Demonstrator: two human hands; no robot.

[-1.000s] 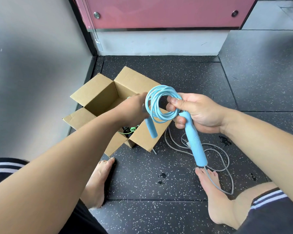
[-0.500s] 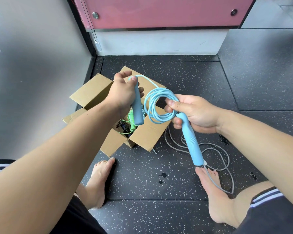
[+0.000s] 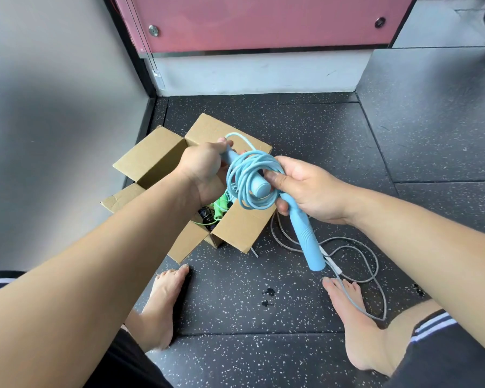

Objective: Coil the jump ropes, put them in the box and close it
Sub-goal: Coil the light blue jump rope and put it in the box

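Observation:
I hold a light blue jump rope (image 3: 247, 177) coiled into loops above the open cardboard box (image 3: 235, 228). My left hand (image 3: 205, 169) grips one blue handle, whose end pokes through the coil toward me. My right hand (image 3: 311, 189) pinches the coil and grips the other blue handle (image 3: 305, 236), which points down to the floor. Inside the box lies a green jump rope (image 3: 220, 207) with dark cords beside it. A grey jump rope (image 3: 356, 261) lies loose on the floor to the right of the box.
The box stands with its flaps spread, close to a grey wall (image 3: 53, 107) on the left. A pink panel (image 3: 263, 21) on a white base closes off the back. My bare feet (image 3: 163, 306) rest on the dark speckled floor mats; the grey rope crosses my right foot (image 3: 356, 317).
My left hand has swung its handle from upright beside the coil to pushed through the coil's middle. My right hand kept its grip on the coil and the other handle.

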